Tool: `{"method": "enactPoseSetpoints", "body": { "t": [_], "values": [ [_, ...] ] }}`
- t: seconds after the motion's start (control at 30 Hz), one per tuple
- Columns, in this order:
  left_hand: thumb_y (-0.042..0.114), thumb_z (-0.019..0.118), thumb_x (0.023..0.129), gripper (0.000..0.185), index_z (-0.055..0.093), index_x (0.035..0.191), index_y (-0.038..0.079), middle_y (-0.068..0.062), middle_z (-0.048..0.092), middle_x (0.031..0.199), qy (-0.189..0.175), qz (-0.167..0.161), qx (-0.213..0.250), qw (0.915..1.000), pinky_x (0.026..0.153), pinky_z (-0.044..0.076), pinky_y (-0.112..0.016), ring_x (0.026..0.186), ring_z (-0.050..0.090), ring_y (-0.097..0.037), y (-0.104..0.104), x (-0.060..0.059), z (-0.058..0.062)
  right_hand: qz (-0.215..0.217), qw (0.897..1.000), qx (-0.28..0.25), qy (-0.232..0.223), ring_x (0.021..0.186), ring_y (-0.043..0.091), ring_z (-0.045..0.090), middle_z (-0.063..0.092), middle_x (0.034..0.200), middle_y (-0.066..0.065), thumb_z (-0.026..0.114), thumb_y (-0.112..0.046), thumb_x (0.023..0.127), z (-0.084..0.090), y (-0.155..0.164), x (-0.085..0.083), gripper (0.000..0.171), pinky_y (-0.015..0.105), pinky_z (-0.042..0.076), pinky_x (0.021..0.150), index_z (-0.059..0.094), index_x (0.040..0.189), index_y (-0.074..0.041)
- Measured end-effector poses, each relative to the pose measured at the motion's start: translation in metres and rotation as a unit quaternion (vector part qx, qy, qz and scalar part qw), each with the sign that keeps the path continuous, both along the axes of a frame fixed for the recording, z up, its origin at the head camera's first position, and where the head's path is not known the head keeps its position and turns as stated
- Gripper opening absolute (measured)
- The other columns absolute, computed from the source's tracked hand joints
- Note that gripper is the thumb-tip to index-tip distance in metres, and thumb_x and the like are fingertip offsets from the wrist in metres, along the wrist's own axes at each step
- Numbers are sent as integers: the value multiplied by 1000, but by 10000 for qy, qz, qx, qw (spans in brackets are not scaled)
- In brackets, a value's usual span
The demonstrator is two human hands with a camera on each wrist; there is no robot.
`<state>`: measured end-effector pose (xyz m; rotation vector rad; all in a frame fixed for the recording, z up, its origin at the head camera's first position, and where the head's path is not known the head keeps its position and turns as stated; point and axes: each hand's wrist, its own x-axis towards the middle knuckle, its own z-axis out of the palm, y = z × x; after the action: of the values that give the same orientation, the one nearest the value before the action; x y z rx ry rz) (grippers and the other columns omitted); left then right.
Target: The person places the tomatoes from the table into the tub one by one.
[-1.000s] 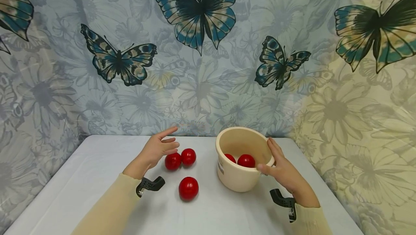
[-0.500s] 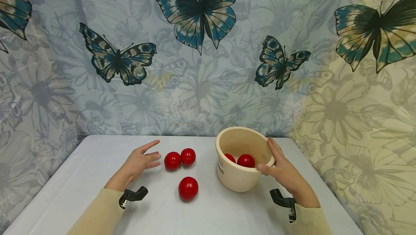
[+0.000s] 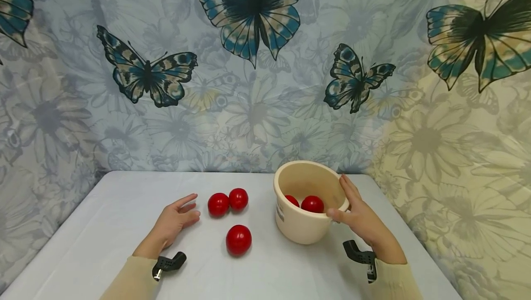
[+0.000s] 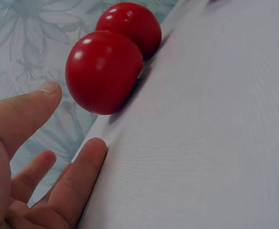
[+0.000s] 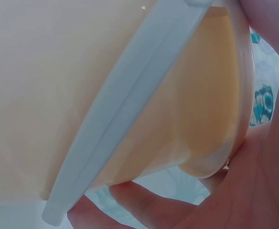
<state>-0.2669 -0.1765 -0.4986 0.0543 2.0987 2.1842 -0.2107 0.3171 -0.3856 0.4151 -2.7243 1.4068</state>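
Nearest, a lone tomato lies between both hands. L hand rests relaxed and empty on the table, just beside two touching tomatoes. R hand grips the bucket at its rim; two more tomatoes lie inside. Risk, I judge: a careless nudge rolls the pair away. L wrist view shows the fingertips apart from them; R wrist view shows the bucket's handle strip, which head view hides.
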Motion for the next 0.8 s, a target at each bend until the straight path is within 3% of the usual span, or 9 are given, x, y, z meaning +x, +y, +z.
{"method": "enactPoseSetpoints", "body": {
  "t": [0.23, 0.37, 0.63, 0.8],
  "values": [
    [1, 75, 88, 69, 43, 149, 1, -27, 35, 152, 151, -28, -575, 9982, 93, 53, -34, 141, 32, -39, 3, 4, 3, 39, 10000, -78, -18, 147, 44, -4, -9, 164, 12, 76, -32, 90, -1, -1, 2, 105, 71, 21, 108, 1, 160, -6],
    [3, 76, 88, 71, 42, 150, 3, -27, 35, 152, 144, -29, -661, 9977, 93, 53, -35, 141, 32, -39, 3, 3, 3, 26, 10000, -80, -4, 147, 44, -3, -9, 164, 13, 76, -31, 90, -2, -1, 2, 105, 71, 22, 108, 1, 160, -6],
    [4, 76, 88, 77, 38, 154, 11, -28, 34, 152, -89, 32, -130, 9999, 90, 55, -36, 121, 57, -36, 6, -5, 4, -11, 10000, 68, -10, 147, 43, -3, -8, 165, 10, 75, -32, 90, -1, 1, -1, 104, 72, 20, 108, 1, 160, -6],
    [-1, 74, 88, 78, 36, 155, 9, -30, 30, 153, -50, -199, 149, 9997, 90, 55, -40, 128, 50, -40, 15, -11, 4, 6, 10000, 22, -10, 147, 43, -4, -9, 165, 10, 74, -32, 91, -4, 2, -3, 104, 73, 19, 107, 0, 160, -7]
  ]
}}
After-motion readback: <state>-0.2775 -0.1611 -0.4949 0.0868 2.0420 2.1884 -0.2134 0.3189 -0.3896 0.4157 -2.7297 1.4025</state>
